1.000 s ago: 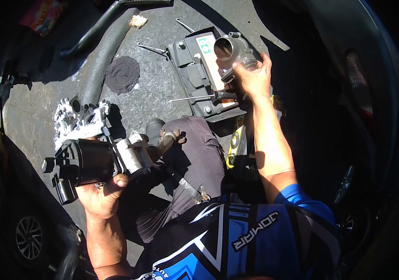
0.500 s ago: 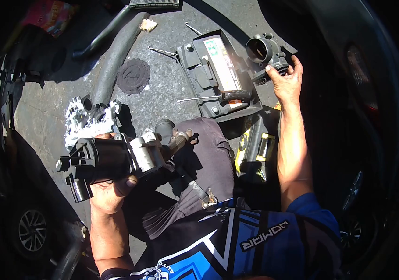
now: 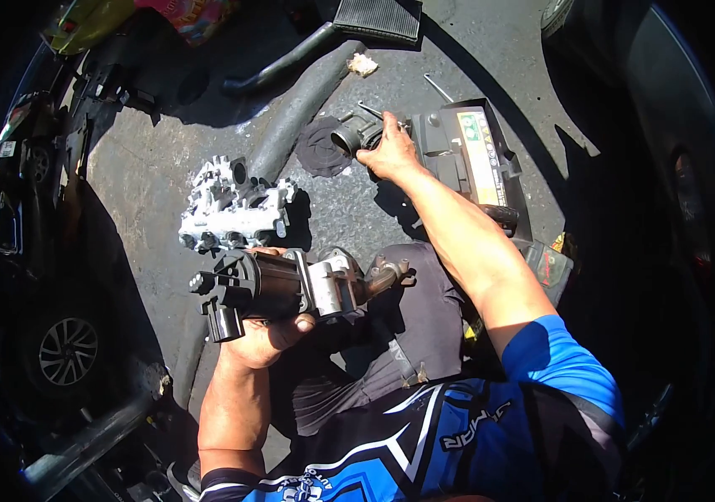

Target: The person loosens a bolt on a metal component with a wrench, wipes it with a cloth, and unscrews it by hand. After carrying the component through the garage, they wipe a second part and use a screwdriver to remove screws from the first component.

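My left hand (image 3: 265,339) is closed around an EGR valve (image 3: 270,280), a black motor housing joined to a silver metal body with a brownish pipe end. It is held up in front of my knee. My right arm reaches far forward, and my right hand (image 3: 395,155) grips a throttle body (image 3: 349,138) with its round bore facing left. The throttle body is over the dark round patch (image 3: 317,157) on the ground, left of the car battery (image 3: 441,149). Past the EGR valve sits a silver cast engine part (image 3: 236,219) with several ports.
On the battery's near side lies a dark tool handle (image 3: 498,219). A finned black panel (image 3: 378,18) and a dark hose (image 3: 286,69) are at the top. Crumpled pale material (image 3: 362,65) lies on the concrete. Vehicles border both sides.
My right hand has carried the throttle body leftward, from right of the battery to its left side. The view has shifted left. My left hand still holds the EGR valve.
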`<state>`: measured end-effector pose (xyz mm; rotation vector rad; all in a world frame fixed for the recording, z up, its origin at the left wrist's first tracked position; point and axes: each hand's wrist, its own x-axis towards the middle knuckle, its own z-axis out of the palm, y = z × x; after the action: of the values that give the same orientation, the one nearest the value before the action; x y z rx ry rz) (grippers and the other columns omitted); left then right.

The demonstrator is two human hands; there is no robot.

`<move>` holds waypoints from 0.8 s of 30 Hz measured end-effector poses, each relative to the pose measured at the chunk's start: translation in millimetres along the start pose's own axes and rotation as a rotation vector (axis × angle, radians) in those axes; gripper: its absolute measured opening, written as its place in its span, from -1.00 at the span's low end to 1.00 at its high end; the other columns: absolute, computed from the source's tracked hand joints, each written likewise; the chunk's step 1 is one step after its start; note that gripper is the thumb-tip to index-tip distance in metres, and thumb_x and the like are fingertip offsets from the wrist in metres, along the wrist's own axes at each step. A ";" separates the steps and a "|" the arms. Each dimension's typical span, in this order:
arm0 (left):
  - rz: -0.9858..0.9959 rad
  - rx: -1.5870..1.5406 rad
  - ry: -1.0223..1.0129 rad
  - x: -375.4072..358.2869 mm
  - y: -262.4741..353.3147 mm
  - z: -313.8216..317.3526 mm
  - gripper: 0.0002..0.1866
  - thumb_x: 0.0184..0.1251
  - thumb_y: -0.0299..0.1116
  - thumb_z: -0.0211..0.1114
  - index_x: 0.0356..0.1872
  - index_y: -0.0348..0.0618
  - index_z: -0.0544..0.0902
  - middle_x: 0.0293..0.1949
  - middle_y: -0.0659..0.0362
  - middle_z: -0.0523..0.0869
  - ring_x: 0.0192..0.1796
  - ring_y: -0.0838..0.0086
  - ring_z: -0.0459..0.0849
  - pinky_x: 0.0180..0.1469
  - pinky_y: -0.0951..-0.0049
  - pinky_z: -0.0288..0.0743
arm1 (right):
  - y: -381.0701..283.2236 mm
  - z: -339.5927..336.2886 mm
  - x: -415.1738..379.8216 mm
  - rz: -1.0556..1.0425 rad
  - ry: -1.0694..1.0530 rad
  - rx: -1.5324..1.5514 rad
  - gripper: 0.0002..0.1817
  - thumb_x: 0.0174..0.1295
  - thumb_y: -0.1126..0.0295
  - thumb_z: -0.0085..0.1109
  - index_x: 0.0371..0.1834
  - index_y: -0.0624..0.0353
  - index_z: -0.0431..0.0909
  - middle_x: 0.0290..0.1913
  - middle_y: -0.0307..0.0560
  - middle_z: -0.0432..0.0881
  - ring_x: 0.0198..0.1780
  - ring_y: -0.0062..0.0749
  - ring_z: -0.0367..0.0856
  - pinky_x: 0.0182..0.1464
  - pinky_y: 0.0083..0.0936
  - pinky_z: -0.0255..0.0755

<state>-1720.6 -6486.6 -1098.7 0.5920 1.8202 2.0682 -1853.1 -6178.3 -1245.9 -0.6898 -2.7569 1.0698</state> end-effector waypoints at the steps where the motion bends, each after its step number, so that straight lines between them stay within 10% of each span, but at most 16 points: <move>1: 0.004 0.001 0.026 -6.9 -0.8 -4.5 -0.10 -0.11 -0.25 0.70 0.30 -0.24 0.40 0.06 0.12 0.62 0.13 0.37 0.58 0.24 0.21 0.49 | 4.7 24.8 9.3 0.002 -0.040 -0.015 0.17 -0.05 0.11 0.54 0.58 0.13 -0.04 0.35 0.38 0.39 0.37 0.22 0.46 0.41 -0.10 0.38; 10: -0.048 0.033 0.018 -12.7 -25.3 -1.7 -0.13 -0.09 -0.23 0.68 0.23 -0.22 0.35 0.02 0.00 0.59 0.07 0.20 0.68 0.16 0.08 0.65 | 104.9 50.4 27.3 0.306 0.028 -0.176 0.16 0.00 0.22 0.52 0.61 0.07 -0.11 0.44 0.32 0.29 0.44 0.22 0.36 0.45 -0.08 0.33; 20: 0.019 -0.030 0.112 -5.6 -16.9 -5.4 -0.10 -0.16 -0.24 0.73 0.22 -0.20 0.37 0.06 0.00 0.56 0.12 0.27 0.60 0.20 0.18 0.53 | 68.4 56.3 22.6 0.503 -0.348 -0.239 0.20 0.22 0.46 0.32 0.68 -0.05 -0.50 0.58 0.27 0.05 0.50 0.15 0.32 0.45 -0.03 0.34; 24: 0.037 -0.058 0.072 0.1 -21.3 -3.7 -0.09 -0.17 -0.24 0.73 0.23 -0.19 0.37 0.07 0.02 0.56 0.14 0.28 0.58 0.22 0.18 0.51 | 50.0 26.7 20.5 0.275 -0.385 -0.479 0.05 0.24 0.47 0.29 0.68 0.09 -0.24 0.60 0.33 0.05 0.54 0.16 0.25 0.48 -0.05 0.31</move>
<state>-1723.2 -6486.9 -1120.2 0.5467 1.7938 2.1851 -1859.5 -6153.0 -1300.2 -1.0388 -3.3797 0.6222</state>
